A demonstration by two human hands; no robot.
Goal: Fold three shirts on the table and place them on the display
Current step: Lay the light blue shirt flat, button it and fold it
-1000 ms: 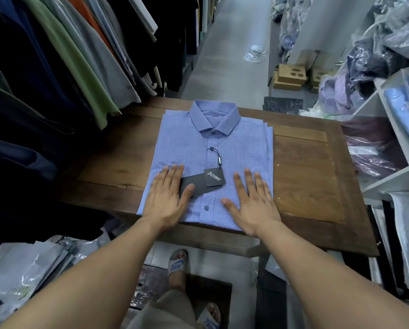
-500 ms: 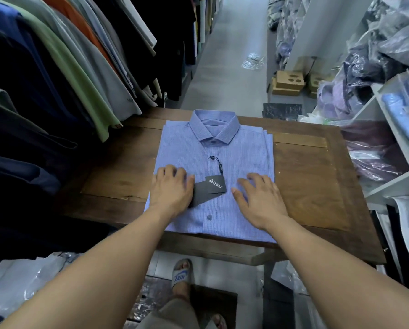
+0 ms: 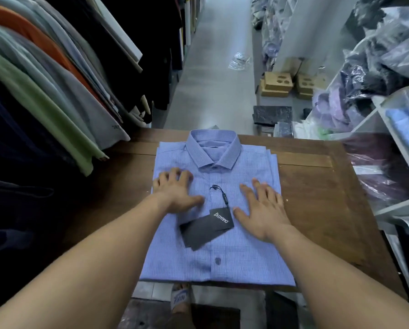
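A folded light-blue checked shirt (image 3: 222,255) lies collar-away on the wooden table (image 3: 317,200), with more folded layers showing under its right edge. A dark hang tag (image 3: 205,227) on a black cord rests on its front. My left hand (image 3: 175,191) presses flat on the shirt's left chest, fingers spread and slightly curled. My right hand (image 3: 262,210) lies flat on the right chest, fingers apart. Neither hand grips the cloth.
Hanging garments (image 3: 56,86) crowd the left side up to the table edge. White shelves (image 3: 398,143) with bagged clothes stand on the right. Cardboard boxes (image 3: 278,84) and a dark slab (image 3: 272,115) sit on the aisle floor beyond. My sandalled foot (image 3: 179,298) shows below the table.
Both hands slid up the shirt from its lower half toward the chest, uncovering the hang tag. The camera moved closer over the table.
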